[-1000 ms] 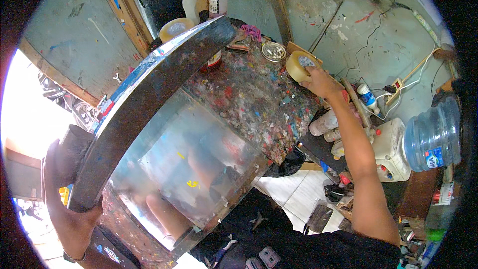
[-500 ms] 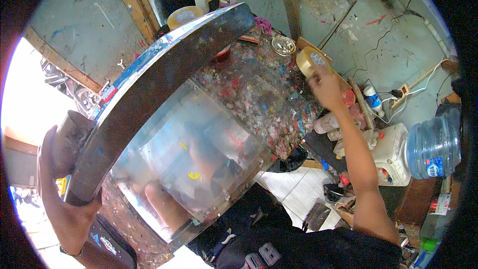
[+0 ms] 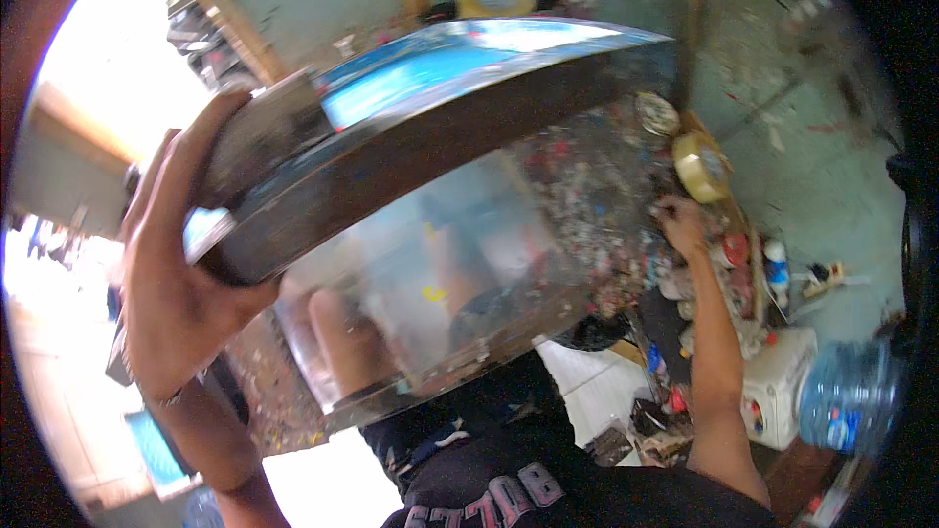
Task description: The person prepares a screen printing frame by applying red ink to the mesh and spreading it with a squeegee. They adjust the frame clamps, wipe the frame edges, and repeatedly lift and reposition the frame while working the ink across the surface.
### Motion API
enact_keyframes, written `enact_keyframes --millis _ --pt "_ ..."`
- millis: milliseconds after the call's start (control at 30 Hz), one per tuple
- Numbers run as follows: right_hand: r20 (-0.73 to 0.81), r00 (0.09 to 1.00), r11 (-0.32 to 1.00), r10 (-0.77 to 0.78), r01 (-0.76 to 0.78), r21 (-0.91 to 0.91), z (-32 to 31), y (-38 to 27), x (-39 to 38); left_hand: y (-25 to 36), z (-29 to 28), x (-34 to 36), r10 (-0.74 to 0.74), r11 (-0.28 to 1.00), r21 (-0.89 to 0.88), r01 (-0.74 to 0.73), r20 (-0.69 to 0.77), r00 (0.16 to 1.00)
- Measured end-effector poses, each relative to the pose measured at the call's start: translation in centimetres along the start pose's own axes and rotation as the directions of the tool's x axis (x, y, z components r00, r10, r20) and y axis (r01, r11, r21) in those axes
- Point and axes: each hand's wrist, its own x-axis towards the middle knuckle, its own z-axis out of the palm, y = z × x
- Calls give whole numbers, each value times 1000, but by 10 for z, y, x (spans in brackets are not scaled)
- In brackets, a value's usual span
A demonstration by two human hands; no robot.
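Observation:
My left hand (image 3: 186, 284) grips the near-left end of a long dark curved panel (image 3: 440, 161), tilted above the worktable. Its upper side carries a glossy blue sheet (image 3: 421, 83), and a dark block-like part (image 3: 269, 132) at the same end lies within my grasp. Over the table's right side is my right hand (image 3: 685, 225), its fingers bent in and blurred; whatever they may pinch is too small to make out. A roll of clear yellowish tape (image 3: 700, 166) stands just beyond that hand, apart from it.
The worktable has a shiny glass-like sheet (image 3: 391, 284) and a paint-crusted area (image 3: 587, 205). A round dish (image 3: 656, 113) sits near the tape. Another tape roll (image 3: 494, 0) is behind the panel. A white jerrycan (image 3: 782, 386) and blue water jug (image 3: 851, 396) stand at right.
My right hand has drawn back from the tape roll toward me. The view has turned, and the panel in my left hand now lies more level across it.

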Motion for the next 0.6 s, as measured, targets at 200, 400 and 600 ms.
enact_keyframes --millis 200,400,600 --pt "-32 999 999 33 -33 -12 3 0 -2 -5 -1 2 48 999 -16 -48 4 999" --pt "95 988 970 121 -138 202 1 -2 3 -11 -2 -4 55 993 -100 -55 -1 998" --pt "114 983 933 147 -176 313 2 1 1 -6 -1 5 82 993 -83 -82 2 997"
